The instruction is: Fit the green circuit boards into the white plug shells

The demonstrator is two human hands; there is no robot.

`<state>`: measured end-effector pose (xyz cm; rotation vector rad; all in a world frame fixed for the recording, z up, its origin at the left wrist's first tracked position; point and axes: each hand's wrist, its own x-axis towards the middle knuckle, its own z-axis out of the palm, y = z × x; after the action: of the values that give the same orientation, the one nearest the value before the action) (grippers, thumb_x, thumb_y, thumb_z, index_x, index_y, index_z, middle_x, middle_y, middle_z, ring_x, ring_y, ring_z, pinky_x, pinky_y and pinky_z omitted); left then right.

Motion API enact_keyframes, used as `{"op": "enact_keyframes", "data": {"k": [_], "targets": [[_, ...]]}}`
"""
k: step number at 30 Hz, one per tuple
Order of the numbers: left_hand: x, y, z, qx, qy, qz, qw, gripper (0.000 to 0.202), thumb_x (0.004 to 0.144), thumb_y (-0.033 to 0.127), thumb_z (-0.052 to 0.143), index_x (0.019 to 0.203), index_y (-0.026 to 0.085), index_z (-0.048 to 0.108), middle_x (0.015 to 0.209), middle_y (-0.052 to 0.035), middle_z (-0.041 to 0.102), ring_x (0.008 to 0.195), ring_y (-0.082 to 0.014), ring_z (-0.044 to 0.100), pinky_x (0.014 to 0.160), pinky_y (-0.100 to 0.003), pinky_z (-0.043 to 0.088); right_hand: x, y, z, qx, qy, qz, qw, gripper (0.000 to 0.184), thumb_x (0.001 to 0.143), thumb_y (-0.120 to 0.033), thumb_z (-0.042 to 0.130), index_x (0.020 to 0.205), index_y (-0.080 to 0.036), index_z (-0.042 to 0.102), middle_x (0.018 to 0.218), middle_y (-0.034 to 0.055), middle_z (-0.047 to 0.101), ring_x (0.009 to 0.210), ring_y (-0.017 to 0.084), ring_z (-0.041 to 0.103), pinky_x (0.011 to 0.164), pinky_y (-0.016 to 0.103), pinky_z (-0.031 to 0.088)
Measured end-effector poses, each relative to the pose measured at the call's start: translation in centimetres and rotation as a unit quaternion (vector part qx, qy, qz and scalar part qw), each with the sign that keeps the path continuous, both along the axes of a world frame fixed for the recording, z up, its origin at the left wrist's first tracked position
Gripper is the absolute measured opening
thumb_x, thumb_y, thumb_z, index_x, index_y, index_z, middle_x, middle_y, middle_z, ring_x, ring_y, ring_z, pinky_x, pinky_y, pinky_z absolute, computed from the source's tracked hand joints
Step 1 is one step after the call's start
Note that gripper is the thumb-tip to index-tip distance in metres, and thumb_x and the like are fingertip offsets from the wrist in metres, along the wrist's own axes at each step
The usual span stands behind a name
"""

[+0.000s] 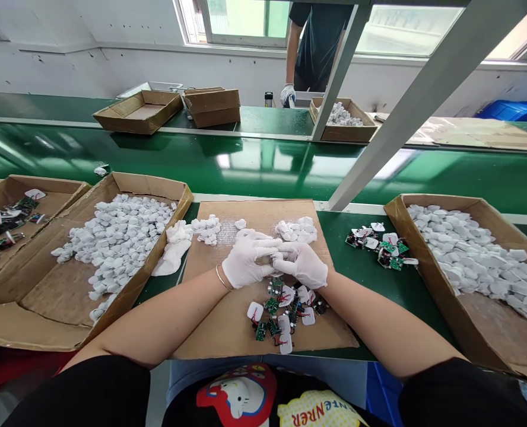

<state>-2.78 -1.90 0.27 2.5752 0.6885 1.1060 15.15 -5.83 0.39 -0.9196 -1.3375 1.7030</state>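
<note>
left hand: the left hand (pixel 248 259), in a white glove, is pressing in from 9 o'clock with its fingers curled.
right hand: the right hand (pixel 302 264), also white-gloved, is pressing in from 3 o'clock, its fingers meeting the left hand's.
held item: a small dark part (pixel 272 260) is sitting pinched between both hands, too hidden to identify.
sheet: a cardboard sheet (pixel 214 320) is lying under the hands on the green desk (pixel 365 284).
6 o'clock: wired green circuit boards (pixel 271 305) and white plug shells (pixel 255 311) are lying heaped on the sheet.
12 o'clock: white lumps (pixel 297 230) are sitting in small piles on the sheet.
9 o'clock: a cardboard tray (pixel 165 190) is holding many more white lumps.
3 o'clock: loose boards (pixel 379 246) are lying on the desk, beside a second cardboard tray (pixel 424 255) of white lumps.
far side: a co-worker's gloved hand (pixel 288 95) is hanging beyond the green belt (pixel 263 166).
</note>
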Motion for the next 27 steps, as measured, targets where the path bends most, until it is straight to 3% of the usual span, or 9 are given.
{"op": "enact_keyframes", "data": {"k": [4, 8, 11, 17, 27], "targets": [[-0.3, 0.1, 0.0, -0.028, -0.029, -0.015, 0.999, 0.031, 0.074, 0.038, 0.073, 0.102, 0.025, 0.066, 0.114, -0.0053, 0.070, 0.101, -0.0208, 0.065, 0.090, -0.040, 0.048, 0.1, 0.0, -0.6, -0.003, 0.042, -0.002, 0.999, 0.029, 0.072, -0.035, 0.075, 0.090, -0.014, 0.064, 0.073, 0.0001, 0.057, 0.069, 0.014, 0.054, 0.068, 0.029, 0.047], [-0.2, -0.2, -0.5, -0.014, 0.021, 0.009, 1.000, 0.035, 0.074, 0.036, 0.072, 0.106, 0.025, 0.064, 0.125, -0.0069, 0.065, 0.108, -0.0235, 0.062, 0.095, -0.044, 0.046, 0.1, 0.1, -0.7, 0.033, -0.004, -0.018, 0.999, 0.030, 0.069, -0.031, 0.079, 0.090, -0.015, 0.063, 0.070, -0.0017, 0.053, 0.065, 0.012, 0.049, 0.062, 0.026, 0.044], [0.1, -0.5, -0.9, 0.016, 0.016, 0.020, 1.000, 0.033, 0.077, 0.032, 0.070, 0.107, 0.025, 0.062, 0.123, -0.0061, 0.066, 0.107, -0.0229, 0.062, 0.093, -0.043, 0.047, 0.1, 0.2, -0.6, 0.071, -0.036, -0.025, 0.997, 0.030, 0.069, -0.036, 0.079, 0.085, -0.016, 0.061, 0.070, -0.0020, 0.052, 0.065, 0.012, 0.047, 0.060, 0.026, 0.042], [0.4, -0.8, -0.6, 0.033, -0.015, 0.020, 0.999, 0.039, 0.077, 0.028, 0.070, 0.114, 0.024, 0.060, 0.110, -0.0054, 0.071, 0.101, -0.0209, 0.065, 0.087, -0.039, 0.051, -0.1, 0.1, -1.0, 0.070, -0.059, -0.017, 0.996, 0.041, 0.085, -0.052, 0.057, 0.065, -0.017, 0.053, 0.065, -0.0010, 0.047, 0.060, 0.011, 0.041, 0.055, 0.025, 0.037], [0.7, -0.8, -0.8, 0.006, -0.025, 0.030, 0.999, 0.028, 0.077, 0.028, 0.067, 0.105, 0.025, 0.064, 0.110, -0.0052, 0.071, 0.100, -0.0207, 0.064, 0.090, -0.040, 0.048, -0.2, -0.4, -0.2, 0.077, -0.093, -0.034, 0.992, 0.035, 0.076, -0.044, 0.067, 0.063, -0.018, 0.048, 0.063, -0.0027, 0.045, 0.059, 0.011, 0.039, 0.055, 0.025, 0.034]]}}
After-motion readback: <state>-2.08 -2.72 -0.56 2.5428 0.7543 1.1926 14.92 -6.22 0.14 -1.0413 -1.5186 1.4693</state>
